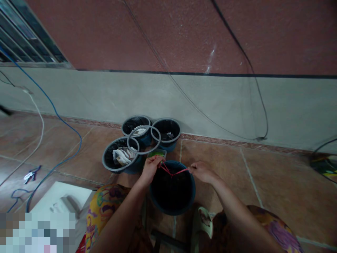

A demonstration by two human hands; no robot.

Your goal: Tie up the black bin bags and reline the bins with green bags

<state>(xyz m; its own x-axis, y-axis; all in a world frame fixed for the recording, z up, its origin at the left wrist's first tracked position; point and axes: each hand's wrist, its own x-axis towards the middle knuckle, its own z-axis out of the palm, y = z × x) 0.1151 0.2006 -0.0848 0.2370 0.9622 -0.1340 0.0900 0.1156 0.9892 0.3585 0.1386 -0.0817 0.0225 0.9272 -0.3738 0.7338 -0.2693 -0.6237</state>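
Observation:
A dark blue bin (194,191) stands on the floor between my knees; its inside is black, apparently from a bag. Over its far rim, a thin red string (180,172) stretches between my hands and dips to a crossing or knot in the middle. My left hand (152,169) pinches one end at the rim's left side. At the right side, my right hand (201,171) pinches the other end between thumb and fingers. Whether the string is fastened to the bag below cannot be made out.
Three bins (106,165) lined with black bags and holding papers stand ahead to the left. A loose grey ring (159,140) lies across their rims, beside a small green-filled container (157,153). Blue cable (80,140), keys (31,175) and a white board (65,189) are at left.

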